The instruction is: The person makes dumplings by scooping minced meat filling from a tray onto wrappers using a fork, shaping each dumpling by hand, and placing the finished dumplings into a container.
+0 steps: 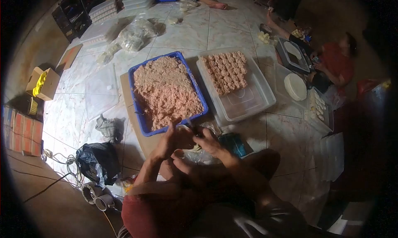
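Observation:
My left hand [169, 137] is at the near edge of a blue tray [205, 101] of pinkish minced filling [168, 88], its fingers curled in a cup. Beside it, close to the left fingers, my right hand [208, 142] is closed with the fingertips pinched together. What either hand holds is too small and dark to make out. Under the hands lie clear plastic bags [201, 156] with pale, flat pieces partly showing. To the right of the blue tray, a clear plastic container [248, 105] holds rows of small meat-topped pieces [227, 71] at its far end.
A teal packet [233, 144] is right of my hands. A black plastic bag [98, 163], cables and a mug [104, 202] sit at left. Plastic bags [139, 32] and stacked containers [137, 1] are farther back. Another person [338, 68] sits at right near trays.

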Motion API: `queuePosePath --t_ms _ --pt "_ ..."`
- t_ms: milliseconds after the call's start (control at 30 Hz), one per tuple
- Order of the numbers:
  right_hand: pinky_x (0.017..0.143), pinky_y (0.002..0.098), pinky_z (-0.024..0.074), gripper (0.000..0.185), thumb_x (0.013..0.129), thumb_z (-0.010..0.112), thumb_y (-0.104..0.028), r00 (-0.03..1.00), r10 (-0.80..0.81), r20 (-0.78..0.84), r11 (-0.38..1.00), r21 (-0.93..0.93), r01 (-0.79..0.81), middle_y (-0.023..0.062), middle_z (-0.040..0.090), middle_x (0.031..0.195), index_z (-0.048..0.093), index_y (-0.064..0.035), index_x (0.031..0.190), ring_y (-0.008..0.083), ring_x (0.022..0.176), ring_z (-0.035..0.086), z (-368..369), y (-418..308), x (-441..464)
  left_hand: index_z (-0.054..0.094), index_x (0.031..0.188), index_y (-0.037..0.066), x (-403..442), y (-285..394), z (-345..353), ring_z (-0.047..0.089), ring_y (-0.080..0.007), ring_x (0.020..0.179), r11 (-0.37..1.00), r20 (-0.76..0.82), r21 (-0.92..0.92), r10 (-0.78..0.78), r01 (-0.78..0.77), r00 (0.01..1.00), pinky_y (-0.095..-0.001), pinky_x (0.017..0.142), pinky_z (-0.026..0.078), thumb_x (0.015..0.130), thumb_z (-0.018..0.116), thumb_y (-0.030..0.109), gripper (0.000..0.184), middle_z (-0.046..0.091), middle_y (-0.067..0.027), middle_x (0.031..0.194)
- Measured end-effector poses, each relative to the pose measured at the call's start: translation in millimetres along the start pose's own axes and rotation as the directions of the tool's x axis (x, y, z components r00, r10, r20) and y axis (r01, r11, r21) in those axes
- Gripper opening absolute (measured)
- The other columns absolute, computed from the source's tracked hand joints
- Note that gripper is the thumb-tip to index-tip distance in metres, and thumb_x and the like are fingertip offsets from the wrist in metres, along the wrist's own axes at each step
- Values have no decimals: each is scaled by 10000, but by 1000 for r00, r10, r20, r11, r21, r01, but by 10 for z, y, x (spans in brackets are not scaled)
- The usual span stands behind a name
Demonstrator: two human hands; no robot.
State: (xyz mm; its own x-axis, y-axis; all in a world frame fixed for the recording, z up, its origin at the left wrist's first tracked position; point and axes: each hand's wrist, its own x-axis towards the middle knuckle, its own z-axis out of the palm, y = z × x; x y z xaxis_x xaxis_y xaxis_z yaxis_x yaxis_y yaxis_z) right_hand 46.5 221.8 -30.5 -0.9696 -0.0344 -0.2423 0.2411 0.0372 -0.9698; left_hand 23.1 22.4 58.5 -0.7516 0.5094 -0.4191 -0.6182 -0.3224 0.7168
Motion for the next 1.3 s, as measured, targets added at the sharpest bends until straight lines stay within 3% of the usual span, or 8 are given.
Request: queuePosePath --t_ms 100,300,500,633,733,1000,1133,1300 --pt "799 328 491 432 898 739 -355 968 13 252 997 71 -32 83 666 1020 645 2 1124 158 918 595 21 -615 -101 446 1400 16 -56 104 -125 614 -330 1159 979 159 -201 79 -46 984 -471 987 503 1037 388 552 650 600 -160 1256" --pt "716 281 489 335 912 745 -263 956 -212 201 937 -236 257 39 626 923 637 12 1069 110 846 577 -42 -1108 -85 523 1338 7 157 -359 -389 613 -178 1087 625 232 588 478 -513 847 -318 858 538 835 646 -41 520 648 -111 1197" --pt "672 222 451 206 994 548 -78 980 -165 107 969 204 141 5 636 892 647 28 1139 69 779 575 -118 -317 -296 618 1177 0 197 -134 -267 645 -139 882 865 -33 126 493 -486 869 -292 782 536 774 805 66 449 692 -59 1020" --pt "723 291 501 205 972 572 -66 990 -77 117 964 260 44 59 653 893 666 28 1129 154 807 623 -44 -235 -333 629 1101 6 228 -106 -191 638 -135 858 602 56 509 690 -615 721 -312 747 536 786 815 109 380 687 -62 972" --pt "821 387 522 216 943 622 -79 836 -520 175 605 -615 505 212 668 969 660 65 1099 355 958 655 -173 -541 -195 633 948 9 192 -34 -165 619 -135 762 263 172 862 652 -434 738 -329 659 513 803 804 107 245 657 -70 838" --pt "739 373 492 148 988 609 -168 973 17 229 987 149 -53 26 609 875 627 -28 944 187 818 585 -187 -52 -388 596 927 22 245 -136 -59 544 -95 717 682 -145 414 703 -602 696 -262 629 477 730 890 75 358 595 6 780" --pt "860 412 468 107 974 601 -103 760 -640 -109 767 -138 626 149 627 1004 619 -11 1025 299 977 593 277 414 -255 574 1097 5 350 -312 -275 559 -92 812 457 59 794 598 -401 799 -271 699 497 700 932 154 554 626 5 920" --pt "751 370 481 169 980 590 -86 937 -348 -17 856 -413 310 117 631 950 615 28 1101 256 849 603 -38 -291 -265 582 1105 -1 201 -15 -220 615 -91 816 515 -49 700 725 -494 687 -258 749 524 767 879 123 467 675 -16 899"
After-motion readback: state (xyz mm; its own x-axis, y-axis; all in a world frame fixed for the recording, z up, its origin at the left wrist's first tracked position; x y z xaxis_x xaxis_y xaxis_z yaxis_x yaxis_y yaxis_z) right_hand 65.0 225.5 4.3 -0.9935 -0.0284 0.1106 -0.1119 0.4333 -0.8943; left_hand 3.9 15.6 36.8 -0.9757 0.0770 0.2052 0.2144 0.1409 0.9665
